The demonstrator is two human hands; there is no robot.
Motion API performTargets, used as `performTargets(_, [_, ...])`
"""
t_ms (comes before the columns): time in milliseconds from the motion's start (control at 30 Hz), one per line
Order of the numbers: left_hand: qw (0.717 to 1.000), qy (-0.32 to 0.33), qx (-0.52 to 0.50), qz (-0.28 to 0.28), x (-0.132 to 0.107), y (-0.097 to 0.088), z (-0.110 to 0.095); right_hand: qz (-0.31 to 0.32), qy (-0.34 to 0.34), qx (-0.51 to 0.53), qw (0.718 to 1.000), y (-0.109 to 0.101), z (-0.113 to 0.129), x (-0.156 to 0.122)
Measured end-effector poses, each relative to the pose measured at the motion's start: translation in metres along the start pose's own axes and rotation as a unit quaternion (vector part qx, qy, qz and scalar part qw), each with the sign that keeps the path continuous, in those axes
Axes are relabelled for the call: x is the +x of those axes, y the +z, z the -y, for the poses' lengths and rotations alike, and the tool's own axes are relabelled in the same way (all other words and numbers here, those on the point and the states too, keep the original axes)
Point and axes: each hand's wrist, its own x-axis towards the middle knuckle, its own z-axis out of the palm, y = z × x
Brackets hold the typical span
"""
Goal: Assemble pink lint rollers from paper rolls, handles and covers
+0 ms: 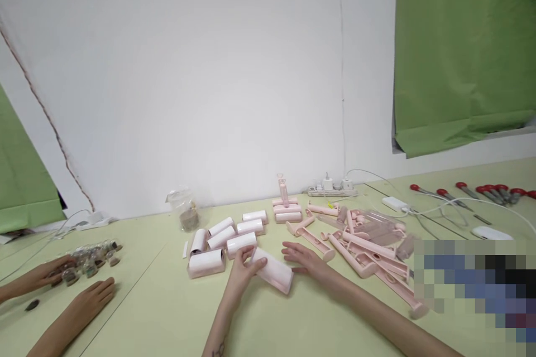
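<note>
My left hand (245, 268) grips a white lint-roller roll (274, 270) with a pale pink edge, thumb on top and fingers behind it. The roll tilts down to the right above the table. At its right end is my right hand (307, 261), fingers spread and holding nothing; I cannot tell whether a fingertip touches the roll. Left of and behind my left hand lie several similar white rolls (242, 244). Beyond my right hand, pink plastic handle parts (355, 254) are heaped together with clear pinkish covers (379, 226).
On the left, another person's hands (92, 295) are beside small clear domed jars (90, 266). A plastic bag (188, 216) and a power strip (333, 191) stand by the wall. Red-topped tools (460, 185) and white cables (448, 201) lie at right.
</note>
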Motion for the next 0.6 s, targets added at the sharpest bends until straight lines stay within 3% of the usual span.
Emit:
performTargets(67, [0.998,-0.015,0.018,0.052,0.013,0.018,-0.014,0.043,0.053,0.094,0.993,-0.002,0.002,0.000])
performTargets(167, [0.991,-0.045,0.055,0.112,0.035,0.052,-0.031,0.092,0.110,0.264,0.954,-0.002,0.001,-0.001])
performTargets(333, [0.977,-0.072,0.124,0.160,0.070,0.093,-0.044,0.048,0.173,0.437,0.881,-0.003,-0.002,0.003])
performTargets(467, [0.976,-0.068,0.134,0.159,0.090,0.093,-0.048,-0.012,0.182,0.479,0.859,-0.008,-0.004,0.007])
performTargets(600, [0.984,-0.059,0.092,0.138,0.090,0.070,-0.047,-0.022,0.170,0.482,0.859,-0.012,-0.006,0.008])
